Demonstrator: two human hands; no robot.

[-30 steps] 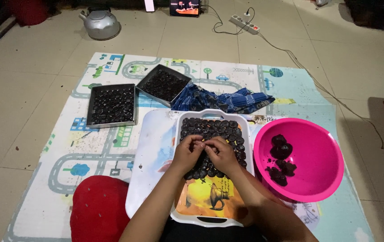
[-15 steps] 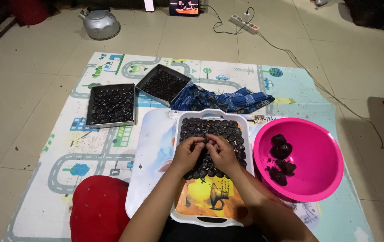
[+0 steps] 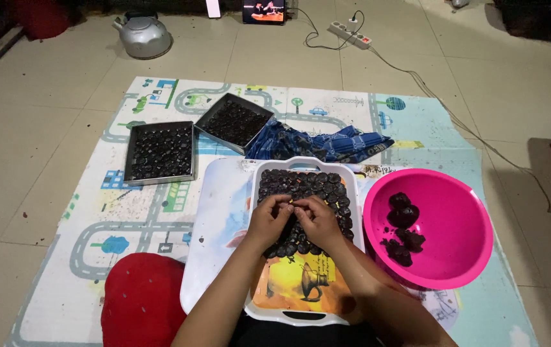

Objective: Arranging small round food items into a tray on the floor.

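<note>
- Dark round pieces (image 3: 317, 186) fill the far half of a white tray (image 3: 259, 193) that lies in front of me on a play mat (image 3: 127, 218) on the floor.
- I see the tray's long side running away from me, with its near half bare and showing an orange picture.
- My left hand (image 3: 269, 222) and my right hand (image 3: 317, 222) sit side by side over the near edge of the dark pieces, almost touching each other.
- Both arms come in from the bottom edge and meet in a pointy shape over the tray.
- Both hands are curled, fingertips pinched close together on something small between them; I cannot tell just what it is or which hand holds it.
- A pink bowl (image 3: 455, 257) sits just beside the tray on the right, with a few dark lumps (image 3: 403, 228) inside.
- A white board (image 3: 217, 238) lies under the tray and sticks out on the left.
- Two dark square trays (image 3: 160, 153) full of pieces lie farther off on the left, well apart from my hands.
- A blue cloth (image 3: 327, 142) is crumpled just past the tray's far edge.
- A red cushion (image 3: 144, 302) is close by my left arm.
- A silver kettle (image 3: 144, 35) and a power strip (image 3: 351, 33) sit far off on the tiled floor (image 3: 25, 148).
- Bare mat lies between the white board and the square trays.
</note>
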